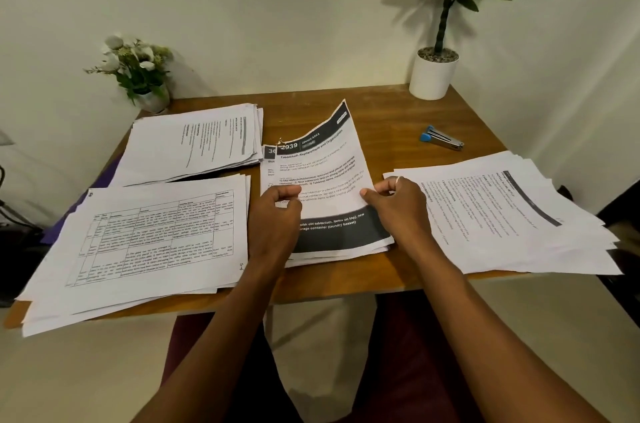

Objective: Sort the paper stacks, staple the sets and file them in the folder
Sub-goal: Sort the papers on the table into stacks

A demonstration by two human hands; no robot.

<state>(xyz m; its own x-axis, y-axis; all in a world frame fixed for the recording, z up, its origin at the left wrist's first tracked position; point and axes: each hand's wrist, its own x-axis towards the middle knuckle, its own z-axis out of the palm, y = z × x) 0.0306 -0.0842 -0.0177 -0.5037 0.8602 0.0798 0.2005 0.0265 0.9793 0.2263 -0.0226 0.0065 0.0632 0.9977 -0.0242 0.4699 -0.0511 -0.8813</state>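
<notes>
A black-banded printed sheet (322,163) tilts up off the middle paper stack (339,242), lifted at its far end. My right hand (398,208) pinches its right edge. My left hand (277,214) rests curled on the sheet's left side, fingers on the paper. A stack topped by a table page (152,232) lies at the front left. Another stack (197,142) lies at the back left, and a fanned stack (512,214) at the right. A blue and silver stapler (441,138) lies behind the right stack. A purple folder edge (104,176) shows under the left stacks.
The wooden table (381,277) stands against a white wall. A white pot with a tall green plant (434,74) sits at the back right corner, a small pot of white flowers (138,72) at the back left. The left stack overhangs the front edge.
</notes>
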